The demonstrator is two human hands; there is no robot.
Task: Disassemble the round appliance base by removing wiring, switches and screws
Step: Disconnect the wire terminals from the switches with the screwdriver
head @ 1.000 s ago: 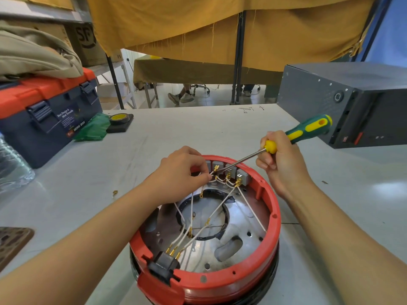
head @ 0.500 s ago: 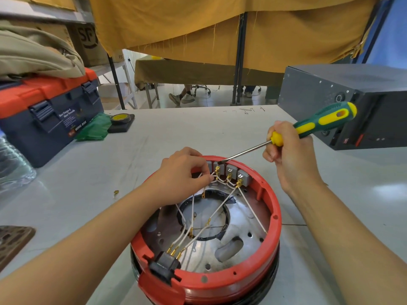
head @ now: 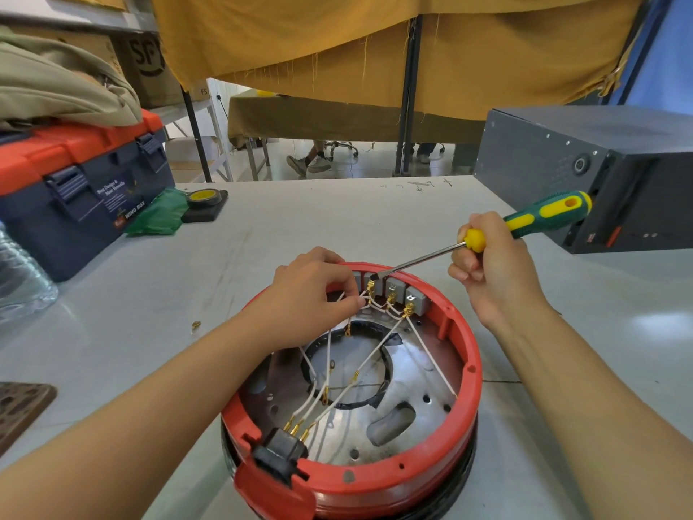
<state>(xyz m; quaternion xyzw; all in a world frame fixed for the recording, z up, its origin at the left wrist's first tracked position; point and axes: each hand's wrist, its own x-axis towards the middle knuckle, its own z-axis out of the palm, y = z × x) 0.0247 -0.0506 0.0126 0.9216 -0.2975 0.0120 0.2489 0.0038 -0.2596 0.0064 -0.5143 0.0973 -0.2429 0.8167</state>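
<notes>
Round red appliance base [head: 473,373] sits on the grey table [head: 150,313], right in front of us. It looks rigid and fairly heavy, so it should stay put without clamping. The white wires [head: 369,360] inside it are thin and floppy, and the brass terminals look easy to bend, so we'd take hold at the connector, not mid-wire. Our left hand [head: 313,290], at the base's far rim, pinches a wire beside the grey switches [head: 393,289]. Our right hand [head: 495,272], just past that rim, is clenched round the screwdriver [head: 540,217], shaft slanting down, tip at the leftmost visible switch terminal.
</notes>
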